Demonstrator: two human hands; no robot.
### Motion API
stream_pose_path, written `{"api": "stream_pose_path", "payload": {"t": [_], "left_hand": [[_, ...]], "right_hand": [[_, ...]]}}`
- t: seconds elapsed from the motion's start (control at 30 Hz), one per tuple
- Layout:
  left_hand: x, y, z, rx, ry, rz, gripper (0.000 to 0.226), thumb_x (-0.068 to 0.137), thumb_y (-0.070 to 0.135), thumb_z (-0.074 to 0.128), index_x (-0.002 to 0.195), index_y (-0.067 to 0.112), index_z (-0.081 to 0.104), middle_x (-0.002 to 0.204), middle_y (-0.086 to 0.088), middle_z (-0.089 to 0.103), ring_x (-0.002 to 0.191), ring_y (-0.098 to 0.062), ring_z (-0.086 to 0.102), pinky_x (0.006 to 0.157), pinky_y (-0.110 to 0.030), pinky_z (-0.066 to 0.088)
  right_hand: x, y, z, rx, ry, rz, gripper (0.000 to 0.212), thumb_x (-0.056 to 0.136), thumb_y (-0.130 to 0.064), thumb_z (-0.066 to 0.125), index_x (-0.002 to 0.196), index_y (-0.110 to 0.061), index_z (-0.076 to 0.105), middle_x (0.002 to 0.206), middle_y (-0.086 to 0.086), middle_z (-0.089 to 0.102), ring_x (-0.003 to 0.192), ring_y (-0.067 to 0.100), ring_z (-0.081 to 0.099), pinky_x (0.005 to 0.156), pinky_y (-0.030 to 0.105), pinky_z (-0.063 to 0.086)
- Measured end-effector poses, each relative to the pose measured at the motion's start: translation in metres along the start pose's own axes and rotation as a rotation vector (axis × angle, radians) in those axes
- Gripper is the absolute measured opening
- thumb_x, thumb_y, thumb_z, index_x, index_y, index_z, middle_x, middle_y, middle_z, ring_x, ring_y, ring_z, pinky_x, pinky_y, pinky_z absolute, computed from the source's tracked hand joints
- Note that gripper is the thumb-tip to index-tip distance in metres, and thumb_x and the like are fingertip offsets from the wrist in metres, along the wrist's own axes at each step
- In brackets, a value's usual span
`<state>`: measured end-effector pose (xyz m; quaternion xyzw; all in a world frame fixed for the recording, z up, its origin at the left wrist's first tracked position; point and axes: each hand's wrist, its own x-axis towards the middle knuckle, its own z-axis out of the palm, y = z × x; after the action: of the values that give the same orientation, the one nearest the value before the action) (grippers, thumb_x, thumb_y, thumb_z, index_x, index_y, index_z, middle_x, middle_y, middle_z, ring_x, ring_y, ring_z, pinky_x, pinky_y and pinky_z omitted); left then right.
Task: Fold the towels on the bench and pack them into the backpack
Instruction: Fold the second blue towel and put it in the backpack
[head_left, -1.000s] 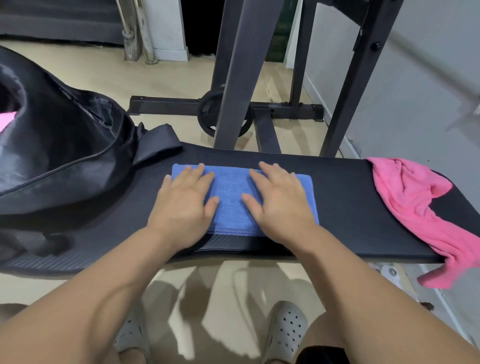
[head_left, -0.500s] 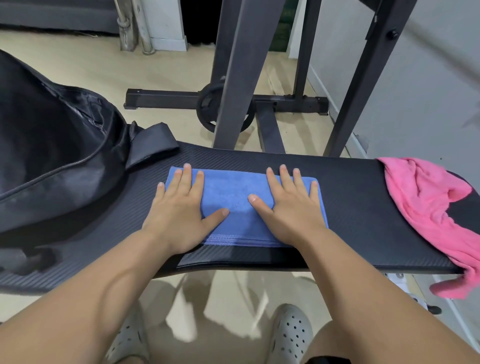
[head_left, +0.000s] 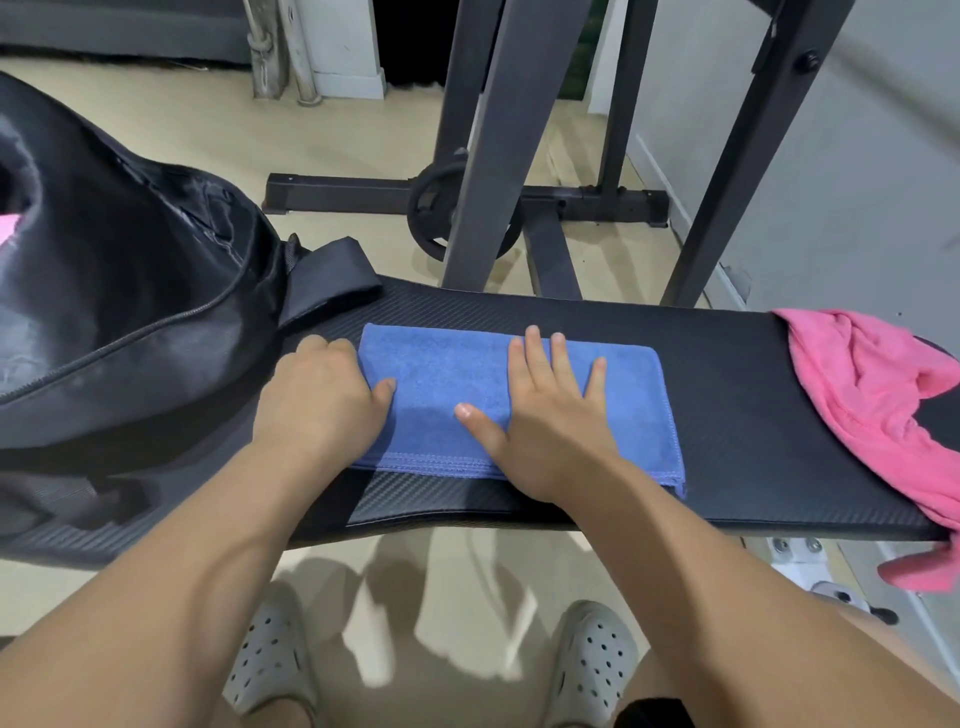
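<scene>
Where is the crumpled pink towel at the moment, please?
Head view: the pink towel drapes off the bench at its right end, right of the blue towel.

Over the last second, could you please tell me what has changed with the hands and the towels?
The left hand slid left off the top of the blue towel to its left end, where its fingers now curl at the edge with the thumb on top, taking hold. The right hand stays flat on the towel; the pink towel, backpack and bench are unchanged.

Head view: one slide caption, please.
Left hand grips the folded blue towel at its end; right hand presses it flat.
</scene>
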<state>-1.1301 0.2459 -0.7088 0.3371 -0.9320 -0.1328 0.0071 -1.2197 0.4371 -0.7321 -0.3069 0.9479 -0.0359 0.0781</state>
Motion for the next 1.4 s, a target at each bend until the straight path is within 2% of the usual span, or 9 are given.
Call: {"api": "stream_pose_path", "payload": {"t": [0.23, 0.43, 0.57, 0.7, 0.83, 0.9, 1.0, 1.13, 1.4], "left_hand": [[0.011, 0.001, -0.005, -0.379, -0.045, -0.155, 0.014, 0.080, 0.023, 0.072, 0.080, 0.013, 0.061, 0.078, 0.000, 0.064, 0.076, -0.023, 0.060, 0.058, -0.031, 0.040], [0.001, 0.015, -0.015, -0.827, 0.051, -0.199, 0.022, 0.076, 0.010, 0.075, 0.088, 0.013, 0.057, 0.077, -0.005, 0.063, 0.067, -0.023, 0.056, 0.062, -0.034, 0.043], [-0.010, 0.032, -0.043, -0.680, 0.206, 0.015, 0.026, 0.082, 0.014, 0.075, 0.093, 0.027, 0.056, 0.078, -0.001, 0.062, 0.062, -0.016, 0.050, 0.058, -0.028, 0.037], [-0.014, 0.071, -0.082, -0.417, 0.284, 0.233, 0.034, 0.081, 0.014, 0.074, 0.109, 0.028, 0.060, 0.082, 0.006, 0.064, 0.075, -0.016, 0.058, 0.063, -0.024, 0.038], [-0.028, 0.135, -0.088, -0.329, 0.251, 0.442, 0.031, 0.080, 0.010, 0.071, 0.101, 0.028, 0.057, 0.079, 0.010, 0.062, 0.072, -0.001, 0.054, 0.059, -0.014, 0.037], [-0.035, 0.165, -0.071, -0.300, 0.188, 0.527, 0.028, 0.081, 0.009, 0.070, 0.097, 0.025, 0.054, 0.080, 0.009, 0.060, 0.074, -0.004, 0.053, 0.059, -0.018, 0.039], [-0.040, 0.198, -0.032, -0.283, 0.063, 0.584, 0.027, 0.080, 0.013, 0.072, 0.090, 0.022, 0.048, 0.080, 0.008, 0.057, 0.077, -0.016, 0.054, 0.067, -0.034, 0.048], [-0.045, 0.208, 0.013, -0.387, -0.143, 0.552, 0.017, 0.087, 0.025, 0.072, 0.084, 0.020, 0.056, 0.082, 0.007, 0.063, 0.078, -0.013, 0.056, 0.077, -0.036, 0.049], [-0.046, 0.147, 0.033, -0.191, 0.206, 0.500, 0.019, 0.089, 0.031, 0.061, 0.103, 0.021, 0.067, 0.101, 0.004, 0.060, 0.091, -0.028, 0.057, 0.084, -0.042, 0.046]], "right_hand": [[0.000, 0.001, 0.002, 0.016, -0.032, -0.001, 0.104, 0.083, -0.084, 0.007, 0.161, -0.017, -0.008, 0.169, -0.002, -0.017, 0.154, 0.020, -0.022, 0.121, 0.059, -0.011], [-0.002, 0.004, 0.001, 0.083, -0.025, -0.011, 0.099, 0.088, -0.082, 0.011, 0.162, -0.019, -0.006, 0.169, -0.003, -0.017, 0.153, 0.019, -0.023, 0.121, 0.056, -0.015], [-0.001, 0.007, -0.009, 0.352, 0.074, 0.006, 0.088, 0.093, -0.076, 0.019, 0.162, -0.025, 0.001, 0.170, -0.003, -0.011, 0.155, 0.016, -0.017, 0.124, 0.050, -0.009], [-0.008, 0.024, -0.039, 0.681, 0.334, 0.059, 0.077, 0.093, -0.073, 0.022, 0.156, -0.029, 0.032, 0.165, 0.000, 0.022, 0.151, 0.020, 0.016, 0.123, 0.043, 0.018], [-0.013, 0.071, -0.057, 1.027, 0.426, 0.229, 0.050, 0.094, -0.070, 0.025, 0.101, -0.033, 0.058, 0.119, -0.005, 0.057, 0.109, 0.013, 0.051, 0.100, 0.041, 0.043], [-0.013, 0.097, -0.061, 1.201, 0.380, 0.359, 0.056, 0.095, -0.071, 0.026, 0.094, -0.024, 0.057, 0.099, -0.001, 0.061, 0.087, 0.017, 0.059, 0.088, 0.049, 0.051], [-0.016, 0.128, -0.065, 1.478, 0.082, 0.475, 0.053, 0.098, -0.069, 0.033, 0.121, -0.026, 0.052, 0.108, 0.008, 0.069, 0.087, 0.023, 0.072, 0.085, 0.047, 0.061], [-0.015, 0.144, -0.052, 1.485, -0.018, 0.416, 0.062, 0.094, -0.061, 0.056, 0.144, -0.028, 0.041, 0.108, 0.012, 0.073, 0.086, 0.025, 0.076, 0.078, 0.040, 0.063], [-0.010, 0.136, -0.034, 1.202, 0.135, 0.378, 0.055, 0.080, -0.033, 0.081, 0.125, -0.031, 0.050, 0.094, 0.004, 0.071, 0.073, 0.016, 0.071, 0.070, 0.039, 0.062]]}}
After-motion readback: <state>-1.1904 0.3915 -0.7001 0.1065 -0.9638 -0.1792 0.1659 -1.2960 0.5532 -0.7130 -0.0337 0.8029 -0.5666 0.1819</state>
